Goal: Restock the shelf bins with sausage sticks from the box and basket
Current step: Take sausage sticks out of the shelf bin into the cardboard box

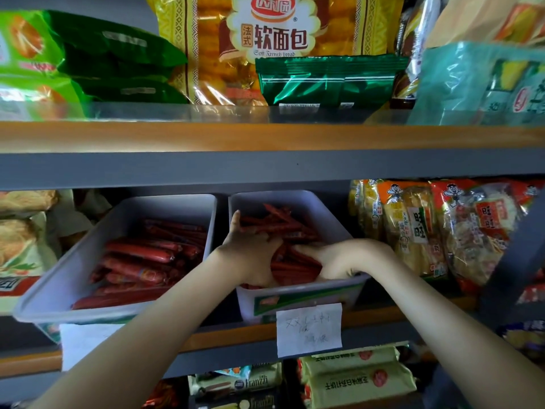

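Head camera, looking up at the shelf: the thin red sausage sticks (280, 225) are piled in the right-hand bin (324, 208), a pale plastic tub tilted towards me on the middle shelf. Both my hands are down in it. My left hand (250, 255) is against the bin's left wall, thumb pointing up, fingers curled onto the pile and gripping a bunch. My right hand (327, 261) comes in over the front right corner, fingers reaching left and wrapped over the same bunch, so the sticks are pressed between my two palms. The fingertips nearly meet in the middle.

Just beside it on the left sits the left-hand bin (118, 219), same sort of tub, about half full of thicker red sausages (138, 261) lying sideways. A handwritten paper label (309, 329) hangs from the front of the right-hand bin; I can't read the writing. A blank sheet (85, 343) hangs under the other tub, partly behind my left forearm.

To the right of the bins stand rice cracker bags (442, 225) in orange and red. On the shelf above, over its wooden edge (265, 137), there's a big yellow bread bag (274, 39), dark green foil packets (324, 81) in front of it, and bright green bags (88, 60) to the left. Below, yellow-green wrapped packs (354, 376) lie stacked.
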A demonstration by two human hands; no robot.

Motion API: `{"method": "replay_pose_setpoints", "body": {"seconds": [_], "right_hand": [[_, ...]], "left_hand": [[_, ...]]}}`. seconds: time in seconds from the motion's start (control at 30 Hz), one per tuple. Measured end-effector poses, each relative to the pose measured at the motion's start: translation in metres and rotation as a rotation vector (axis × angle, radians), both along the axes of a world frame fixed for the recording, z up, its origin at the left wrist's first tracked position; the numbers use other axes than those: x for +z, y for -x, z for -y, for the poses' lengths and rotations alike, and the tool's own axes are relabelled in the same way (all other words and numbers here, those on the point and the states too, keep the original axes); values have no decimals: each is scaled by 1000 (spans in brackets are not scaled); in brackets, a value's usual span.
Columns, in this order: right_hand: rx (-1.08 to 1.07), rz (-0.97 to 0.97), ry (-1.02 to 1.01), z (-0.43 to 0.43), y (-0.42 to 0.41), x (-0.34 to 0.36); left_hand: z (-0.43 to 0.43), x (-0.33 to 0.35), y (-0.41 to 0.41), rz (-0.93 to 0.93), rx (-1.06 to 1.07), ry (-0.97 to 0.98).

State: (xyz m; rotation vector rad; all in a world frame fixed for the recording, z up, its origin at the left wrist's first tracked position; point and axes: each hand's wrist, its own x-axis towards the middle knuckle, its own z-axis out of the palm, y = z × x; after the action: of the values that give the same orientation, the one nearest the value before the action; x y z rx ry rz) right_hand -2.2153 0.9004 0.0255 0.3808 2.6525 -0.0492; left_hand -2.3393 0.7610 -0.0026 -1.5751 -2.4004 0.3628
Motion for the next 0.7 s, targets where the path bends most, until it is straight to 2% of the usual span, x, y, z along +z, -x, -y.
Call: {"method": "replay_pose_setpoints", "body": {"seconds": [0.17, 0.3, 0.4, 0.5, 0.6, 0.7], "right_hand": [[46, 1, 9, 1, 6, -4], [29, 3, 5, -3, 12, -15], [25, -118, 29, -7, 13, -17], [68, -199, 47, -11, 12, -21], [178, -290, 82, -6, 17, -20], [243, -349, 163, 10, 24, -5]], "left_hand": [[5, 3, -16, -39, 87, -49], [15, 9, -21, 51, 177, -138], [29, 15, -21, 92, 203, -251], [52, 18, -19, 49, 245, -302], [82, 13, -11, 62, 284, -359], [107, 12, 2, 181, 326, -372]]}}
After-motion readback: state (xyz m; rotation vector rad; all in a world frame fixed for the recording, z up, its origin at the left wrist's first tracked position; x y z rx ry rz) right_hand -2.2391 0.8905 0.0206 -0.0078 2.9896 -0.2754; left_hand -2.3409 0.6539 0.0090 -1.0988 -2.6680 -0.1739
